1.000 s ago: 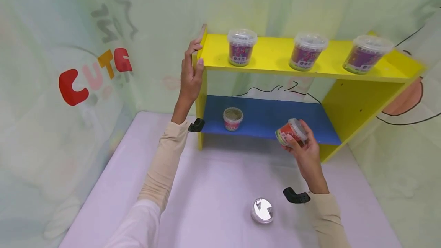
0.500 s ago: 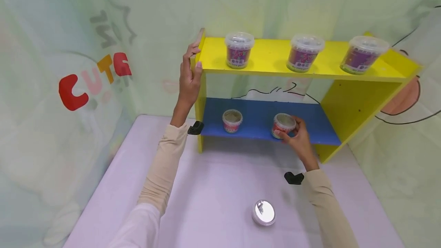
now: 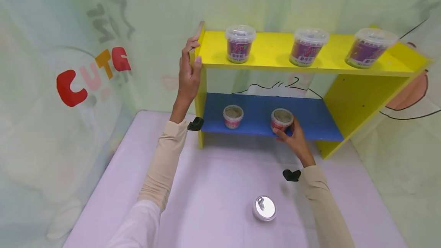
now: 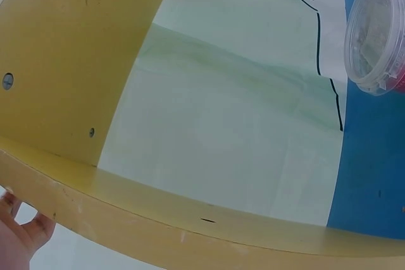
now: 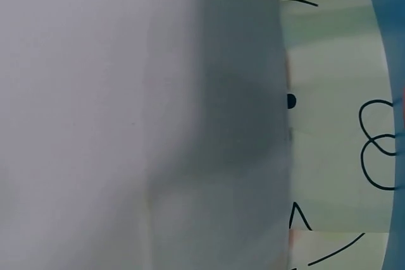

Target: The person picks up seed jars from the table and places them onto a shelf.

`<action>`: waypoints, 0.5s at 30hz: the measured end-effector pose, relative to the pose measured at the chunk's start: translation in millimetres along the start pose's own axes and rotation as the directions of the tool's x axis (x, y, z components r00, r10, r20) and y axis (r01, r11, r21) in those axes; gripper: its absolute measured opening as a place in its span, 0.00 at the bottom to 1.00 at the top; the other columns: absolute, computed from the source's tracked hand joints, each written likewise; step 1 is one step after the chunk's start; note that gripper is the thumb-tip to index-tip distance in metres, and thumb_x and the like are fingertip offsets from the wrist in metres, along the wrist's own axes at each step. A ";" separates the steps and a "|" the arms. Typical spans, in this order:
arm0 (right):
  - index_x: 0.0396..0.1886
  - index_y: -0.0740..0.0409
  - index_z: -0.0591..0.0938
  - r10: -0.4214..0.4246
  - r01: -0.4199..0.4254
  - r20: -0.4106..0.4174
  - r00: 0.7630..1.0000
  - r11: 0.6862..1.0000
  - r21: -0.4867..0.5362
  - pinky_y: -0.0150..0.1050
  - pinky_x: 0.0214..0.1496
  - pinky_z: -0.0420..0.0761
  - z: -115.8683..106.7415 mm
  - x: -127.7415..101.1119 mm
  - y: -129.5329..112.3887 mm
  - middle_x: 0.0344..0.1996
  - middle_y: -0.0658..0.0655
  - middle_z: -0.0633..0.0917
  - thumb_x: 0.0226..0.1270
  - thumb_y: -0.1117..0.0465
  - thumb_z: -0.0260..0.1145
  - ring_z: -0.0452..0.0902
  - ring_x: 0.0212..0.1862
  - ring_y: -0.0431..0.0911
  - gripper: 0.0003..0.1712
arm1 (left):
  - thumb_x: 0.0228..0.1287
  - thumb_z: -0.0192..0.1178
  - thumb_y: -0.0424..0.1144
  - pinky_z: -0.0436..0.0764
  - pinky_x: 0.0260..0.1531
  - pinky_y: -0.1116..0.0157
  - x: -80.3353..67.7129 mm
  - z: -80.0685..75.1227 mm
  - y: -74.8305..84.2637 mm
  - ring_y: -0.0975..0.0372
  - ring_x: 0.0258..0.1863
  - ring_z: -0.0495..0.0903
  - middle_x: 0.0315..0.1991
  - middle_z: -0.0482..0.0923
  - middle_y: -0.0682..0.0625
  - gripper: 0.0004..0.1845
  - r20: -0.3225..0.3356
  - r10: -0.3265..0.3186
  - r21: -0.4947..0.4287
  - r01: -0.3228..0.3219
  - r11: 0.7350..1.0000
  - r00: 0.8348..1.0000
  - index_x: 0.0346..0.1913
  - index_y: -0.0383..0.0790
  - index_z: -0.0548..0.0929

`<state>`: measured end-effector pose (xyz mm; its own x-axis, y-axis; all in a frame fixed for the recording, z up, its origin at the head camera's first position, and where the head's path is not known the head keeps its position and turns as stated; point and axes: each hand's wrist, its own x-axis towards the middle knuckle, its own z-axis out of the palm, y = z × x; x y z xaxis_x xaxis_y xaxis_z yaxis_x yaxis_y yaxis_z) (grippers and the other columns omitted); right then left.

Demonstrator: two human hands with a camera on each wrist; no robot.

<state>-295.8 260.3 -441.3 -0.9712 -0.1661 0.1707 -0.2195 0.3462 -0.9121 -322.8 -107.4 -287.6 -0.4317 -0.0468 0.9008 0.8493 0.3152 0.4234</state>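
Observation:
In the head view my left hand (image 3: 188,75) grips the upper left side panel of a yellow shelf unit (image 3: 272,49), thumb in front and fingers over the edge. The left wrist view shows part of that hand (image 4: 24,229) at the panel. My right hand (image 3: 293,137) holds a red-labelled plastic tub (image 3: 280,122) at the front of the blue shelf board (image 3: 255,110), fingers on its right side and thumb in front. A similar tub (image 3: 232,117) stands to its left on the same board. The right wrist view does not show the hand.
Three purple-labelled tubs with clear lids, the left one (image 3: 240,45), the middle one (image 3: 308,47) and the right one (image 3: 368,49), stand on the yellow top. A round container with a shiny lid (image 3: 264,208) sits on the pale tablecloth (image 3: 213,186). Printed curtains hang behind.
My right hand has moved the tilted tub left and turned it upright onto the blue board. My left hand has kept its hold on the shelf unit.

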 end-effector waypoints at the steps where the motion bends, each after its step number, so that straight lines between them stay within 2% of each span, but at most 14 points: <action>1: 0.77 0.59 0.47 0.000 0.000 -0.005 1.000 1.000 -0.017 0.36 0.47 0.83 -0.8 0.1 0.8 0.73 0.67 0.59 0.64 0.62 0.69 0.54 0.74 0.64 0.51 | 0.71 0.42 0.34 0.60 0.68 0.64 0.9 0.5 0.0 0.55 0.71 0.60 0.71 0.60 0.36 0.19 0.000 0.005 -0.006 -0.005 1.000 1.000 0.61 0.30 0.62; 2: 0.77 0.59 0.47 -0.007 0.007 -0.012 1.000 0.999 -0.034 0.41 0.55 0.80 -1.6 0.5 1.9 0.73 0.68 0.59 0.63 0.62 0.69 0.53 0.74 0.64 0.51 | 0.70 0.42 0.32 0.60 0.69 0.63 1.3 0.9 0.3 0.53 0.71 0.59 0.71 0.59 0.35 0.19 0.000 0.007 -0.010 -0.007 1.000 1.000 0.61 0.30 0.62; 4: 0.77 0.60 0.48 -0.026 0.024 -0.030 0.999 0.996 -0.082 0.50 0.68 0.69 -2.2 1.1 3.8 0.73 0.69 0.59 0.62 0.62 0.70 0.53 0.75 0.64 0.52 | 0.70 0.42 0.30 0.59 0.69 0.63 2.0 1.4 2.2 0.50 0.71 0.59 0.71 0.60 0.34 0.18 -0.004 0.009 -0.008 -0.009 1.000 1.000 0.60 0.28 0.62; 7: 0.77 0.62 0.49 -0.048 0.042 -0.044 0.998 0.992 -0.123 0.61 0.74 0.53 -1.8 2.0 6.1 0.73 0.71 0.59 0.61 0.62 0.71 0.51 0.76 0.65 0.52 | 0.68 0.42 0.26 0.59 0.69 0.63 3.0 0.5 11.9 0.46 0.71 0.58 0.69 0.59 0.30 0.18 -0.009 0.002 -0.013 -0.002 1.000 1.000 0.59 0.24 0.61; 12: 0.76 0.64 0.50 -0.054 0.044 -0.057 0.997 0.988 -0.151 0.61 0.73 0.53 -0.3 1.5 7.5 0.73 0.71 0.60 0.61 0.61 0.71 0.52 0.75 0.65 0.51 | 0.66 0.40 0.25 0.60 0.66 0.65 5.1 -2.2 37.6 0.43 0.71 0.58 0.67 0.59 0.25 0.18 -0.007 -0.030 -0.025 0.029 0.999 1.000 0.57 0.20 0.61; 15: 0.75 0.64 0.51 -0.052 0.041 -0.061 0.997 0.987 -0.158 0.62 0.73 0.54 -0.3 0.2 10.1 0.73 0.71 0.60 0.61 0.60 0.71 0.52 0.75 0.66 0.51 | 0.66 0.40 0.25 0.63 0.59 0.66 4.6 -2.1 43.1 0.42 0.71 0.58 0.67 0.59 0.25 0.18 0.003 -0.043 -0.034 0.043 0.998 0.999 0.57 0.19 0.61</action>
<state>-298.2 264.0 -450.3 -0.9624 -0.1270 0.2400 -0.2714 0.4803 -0.8341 -287.5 -96.1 -265.0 -0.4685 -0.0579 0.8816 0.8400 0.2801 0.4648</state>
